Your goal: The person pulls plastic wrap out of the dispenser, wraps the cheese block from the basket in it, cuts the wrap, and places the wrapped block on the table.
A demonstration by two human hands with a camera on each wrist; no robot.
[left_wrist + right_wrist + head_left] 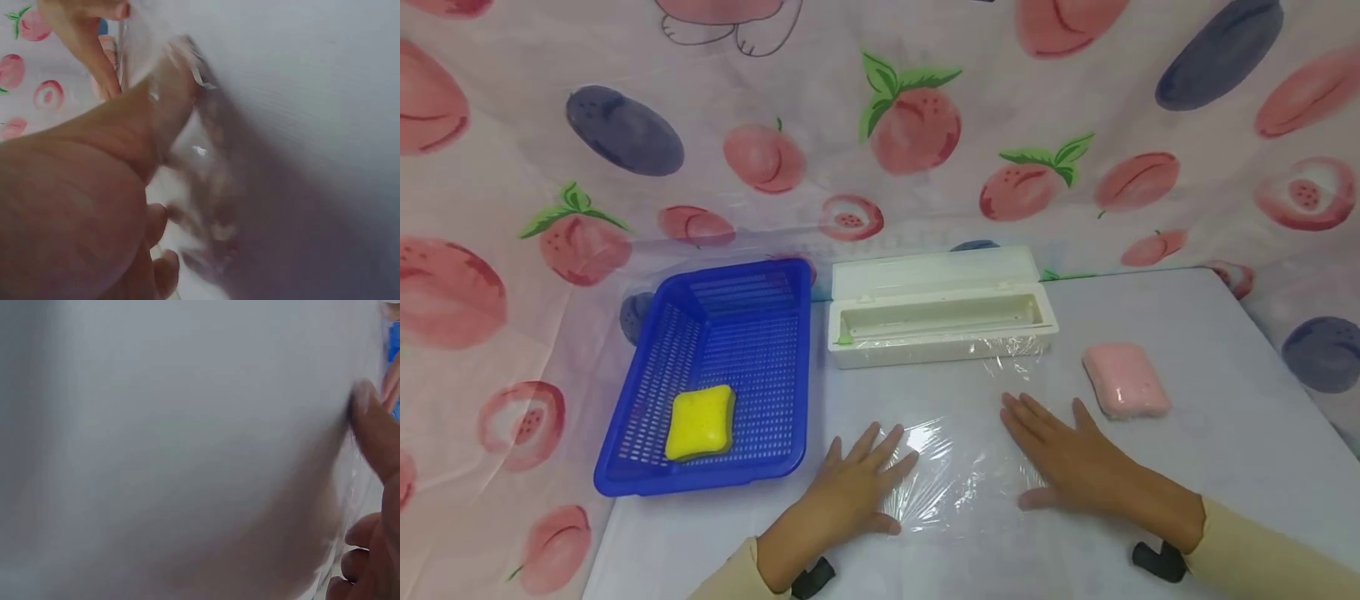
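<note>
A sheet of clear cling film (958, 487) lies over the white tabletop, creased and shiny, between my two hands. My left hand (853, 487) is spread with straight fingers at the film's left edge. On the right side, my right hand (1071, 458) touches the film with its fingers extended and the thumb apart. Behind them stands a long white cling film dispenser (861, 358), its lid (936, 271) raised, with film draped over its front. In the left wrist view, the left thumb (169, 94) meets the film; in the right wrist view, the right thumb (375, 431) does.
At the left is a blue plastic basket (801, 358) with a yellow sponge-like block (700, 423) inside. A pink block (1126, 379), glossy as if wrapped in film, lies beyond my right hand. Fruit-patterned cloth (820, 100) hangs behind the table (1210, 367).
</note>
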